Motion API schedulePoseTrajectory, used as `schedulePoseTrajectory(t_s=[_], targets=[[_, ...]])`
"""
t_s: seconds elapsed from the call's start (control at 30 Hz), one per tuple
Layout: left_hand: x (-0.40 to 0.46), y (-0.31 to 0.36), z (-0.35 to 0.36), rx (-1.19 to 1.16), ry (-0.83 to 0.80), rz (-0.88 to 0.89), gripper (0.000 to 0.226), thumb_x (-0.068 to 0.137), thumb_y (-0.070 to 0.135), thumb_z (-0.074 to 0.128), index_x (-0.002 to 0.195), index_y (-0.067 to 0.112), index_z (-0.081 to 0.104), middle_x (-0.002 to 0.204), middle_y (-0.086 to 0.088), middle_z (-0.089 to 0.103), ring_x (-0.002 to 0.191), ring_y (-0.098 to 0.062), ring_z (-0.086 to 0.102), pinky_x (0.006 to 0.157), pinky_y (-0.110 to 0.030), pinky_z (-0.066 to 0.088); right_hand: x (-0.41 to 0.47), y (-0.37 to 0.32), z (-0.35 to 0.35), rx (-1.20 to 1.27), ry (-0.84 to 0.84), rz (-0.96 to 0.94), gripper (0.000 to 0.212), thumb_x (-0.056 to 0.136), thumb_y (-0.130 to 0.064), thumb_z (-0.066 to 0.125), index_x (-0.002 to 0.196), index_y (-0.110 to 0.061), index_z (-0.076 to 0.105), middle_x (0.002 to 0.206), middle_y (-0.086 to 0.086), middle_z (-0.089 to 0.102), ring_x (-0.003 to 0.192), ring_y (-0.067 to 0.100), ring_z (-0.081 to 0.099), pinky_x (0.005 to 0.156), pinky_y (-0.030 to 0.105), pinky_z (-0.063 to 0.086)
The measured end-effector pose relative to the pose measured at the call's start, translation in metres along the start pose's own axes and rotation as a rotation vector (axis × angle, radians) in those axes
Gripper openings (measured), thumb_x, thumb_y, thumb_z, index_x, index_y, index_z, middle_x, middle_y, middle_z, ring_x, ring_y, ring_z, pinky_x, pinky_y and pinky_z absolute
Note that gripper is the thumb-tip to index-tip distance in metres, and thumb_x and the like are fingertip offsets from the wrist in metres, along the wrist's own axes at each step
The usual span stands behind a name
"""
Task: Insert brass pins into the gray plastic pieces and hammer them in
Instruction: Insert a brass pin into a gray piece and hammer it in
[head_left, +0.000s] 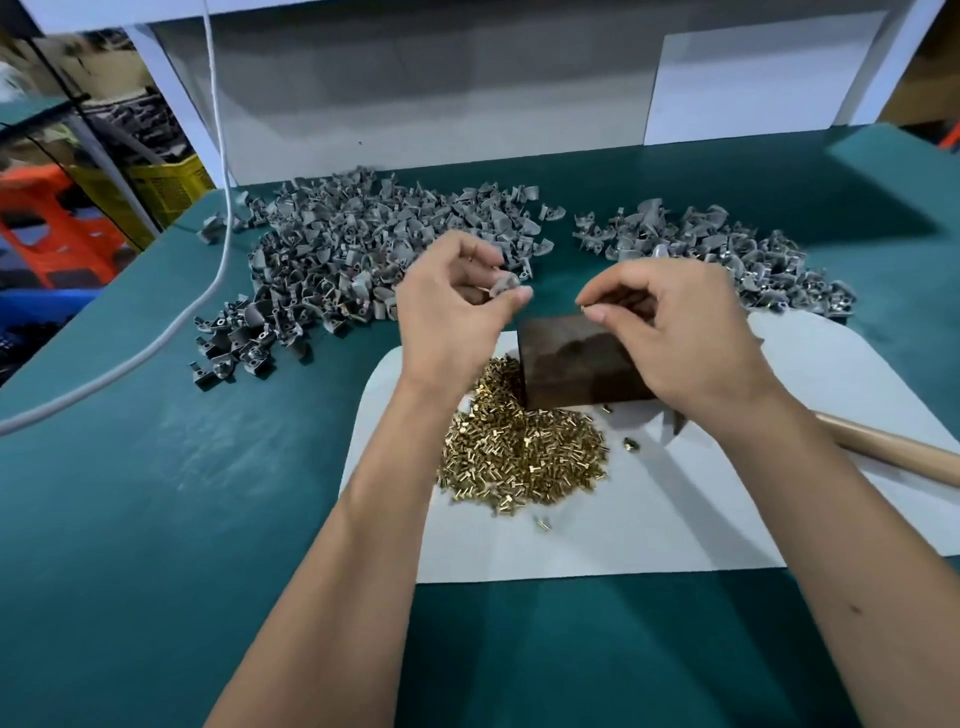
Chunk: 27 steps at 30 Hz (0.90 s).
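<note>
While left hand (457, 306) pinches small gray plastic piece (505, 285), right hand (670, 332) pinches tiny brass pin (583, 307) at three o'clock of it, above dark metal block (576, 358), likely for insertion; loose brass pin heap (524, 457) at six o'clock.

one wide-angle view only, from the person's head, looking forward and steeply down over a green table (156, 519). it sits close: both forearms enter from the bottom edge and the hands meet just above the frame's centre. straight edges bow toward the corners. a white back panel (415, 93) fills the top.
</note>
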<state>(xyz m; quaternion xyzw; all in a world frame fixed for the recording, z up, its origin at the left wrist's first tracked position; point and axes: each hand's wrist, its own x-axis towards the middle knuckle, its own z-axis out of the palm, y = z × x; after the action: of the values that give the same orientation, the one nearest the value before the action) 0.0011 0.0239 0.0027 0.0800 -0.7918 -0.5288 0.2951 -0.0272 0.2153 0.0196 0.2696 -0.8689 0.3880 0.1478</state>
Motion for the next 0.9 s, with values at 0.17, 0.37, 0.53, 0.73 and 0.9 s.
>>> schedulePoseTrajectory(t_s=[0.17,0.37,0.53,0.73,0.9], targets=[[-0.012,0.004,0.026,-0.016,-0.103,0.122,0.019,0.079,0.002,0.082,0.092,0.014,0.076,0.084,-0.001,0.073,0.072,-0.02,0.073,0.062,-0.038,0.062,-0.005,0.001,0.008,0.033,0.032,-0.023,0.011,0.091,-0.011,0.073,0.099,-0.016,0.079,0.089,-0.011,0.071,0.087,0.004,0.064,0.085,0.01,0.045],[-0.016,0.004,0.034,-0.106,-0.208,0.1,0.026,0.086,-0.004,0.066,0.103,0.013,0.075,0.099,-0.001,0.077,0.088,-0.012,0.076,0.081,-0.035,0.063,-0.006,0.004,0.008,0.086,0.092,0.049,0.012,0.091,-0.008,0.071,0.099,-0.014,0.078,0.086,-0.008,0.072,0.082,0.003,0.066,0.078,0.007,0.046],[-0.014,0.004,0.03,-0.376,-0.283,-0.048,0.021,0.089,-0.014,0.067,0.095,0.005,0.071,0.094,-0.016,0.076,0.09,-0.022,0.077,0.077,-0.03,0.063,-0.006,0.005,0.006,0.087,0.11,0.073,0.01,0.09,-0.011,0.074,0.096,-0.017,0.079,0.084,-0.011,0.071,0.08,0.002,0.065,0.078,0.009,0.045],[-0.012,0.003,0.024,-0.473,-0.297,-0.074,0.014,0.083,-0.009,0.077,0.091,0.0,0.071,0.081,-0.015,0.076,0.075,-0.025,0.076,0.07,-0.03,0.062,-0.006,0.008,0.008,0.063,0.119,0.081,0.007,0.09,-0.016,0.075,0.096,-0.018,0.079,0.084,-0.012,0.071,0.08,-0.004,0.062,0.076,0.003,0.04],[-0.012,0.002,0.024,-0.479,-0.258,-0.083,0.015,0.081,-0.009,0.078,0.089,0.002,0.07,0.073,-0.008,0.075,0.068,-0.02,0.073,0.065,-0.028,0.061,-0.005,0.011,0.009,0.047,0.1,0.055,0.006,0.089,-0.017,0.075,0.093,-0.02,0.078,0.082,-0.015,0.069,0.081,-0.008,0.061,0.077,0.002,0.039]])
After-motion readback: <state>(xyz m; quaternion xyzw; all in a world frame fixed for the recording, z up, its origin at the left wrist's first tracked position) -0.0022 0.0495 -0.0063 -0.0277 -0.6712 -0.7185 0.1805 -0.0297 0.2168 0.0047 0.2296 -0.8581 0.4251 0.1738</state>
